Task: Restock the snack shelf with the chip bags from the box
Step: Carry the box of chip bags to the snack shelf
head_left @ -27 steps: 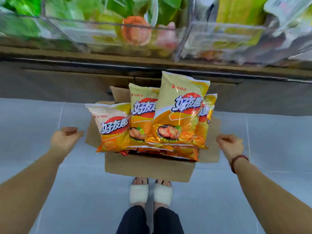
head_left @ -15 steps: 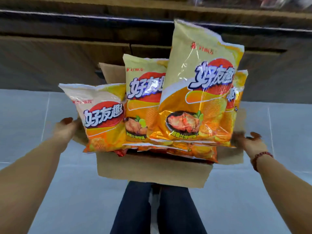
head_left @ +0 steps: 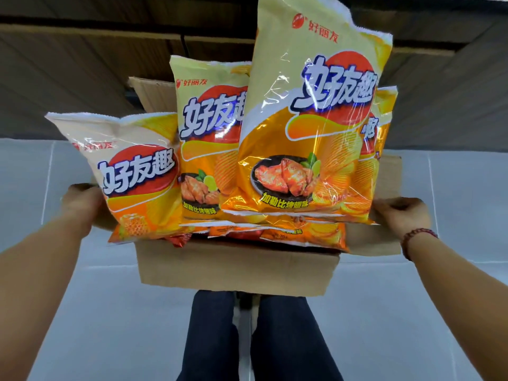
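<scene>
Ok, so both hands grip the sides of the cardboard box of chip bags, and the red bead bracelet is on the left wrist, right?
Not quite: the head view shows the red bead bracelet on the right wrist. The rest holds: the left hand and the right hand grip the sides of the cardboard box of chip bags.
</scene>
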Demonstrator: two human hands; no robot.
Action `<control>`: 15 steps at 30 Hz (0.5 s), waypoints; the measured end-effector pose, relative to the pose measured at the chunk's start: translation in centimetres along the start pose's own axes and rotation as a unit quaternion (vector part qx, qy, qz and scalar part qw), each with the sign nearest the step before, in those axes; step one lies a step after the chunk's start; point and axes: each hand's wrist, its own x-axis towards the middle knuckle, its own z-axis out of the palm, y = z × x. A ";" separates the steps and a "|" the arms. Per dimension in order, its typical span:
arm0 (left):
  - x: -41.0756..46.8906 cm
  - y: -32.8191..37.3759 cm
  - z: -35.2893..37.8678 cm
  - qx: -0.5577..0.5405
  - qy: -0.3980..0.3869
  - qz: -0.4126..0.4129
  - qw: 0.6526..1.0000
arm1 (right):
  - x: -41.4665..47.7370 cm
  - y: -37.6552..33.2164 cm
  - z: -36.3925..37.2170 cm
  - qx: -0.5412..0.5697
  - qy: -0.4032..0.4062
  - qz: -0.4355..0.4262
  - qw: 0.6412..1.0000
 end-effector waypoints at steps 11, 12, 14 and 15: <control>-6.5 6.1 -4.2 0.136 0.041 0.036 0.989 | -4.5 -5.2 -3.3 -0.041 0.003 -0.027 0.999; -6.8 6.5 -4.2 0.143 0.028 0.047 0.988 | -4.7 -5.4 -3.4 -0.048 -0.005 -0.044 0.998; -7.4 7.1 -4.0 0.155 -0.010 0.075 0.985 | -4.9 -5.7 -3.6 -0.061 -0.028 -0.067 0.995; -7.7 7.4 -3.9 0.163 -0.024 0.083 0.983 | -5.1 -5.9 -3.7 -0.062 -0.040 -0.069 0.995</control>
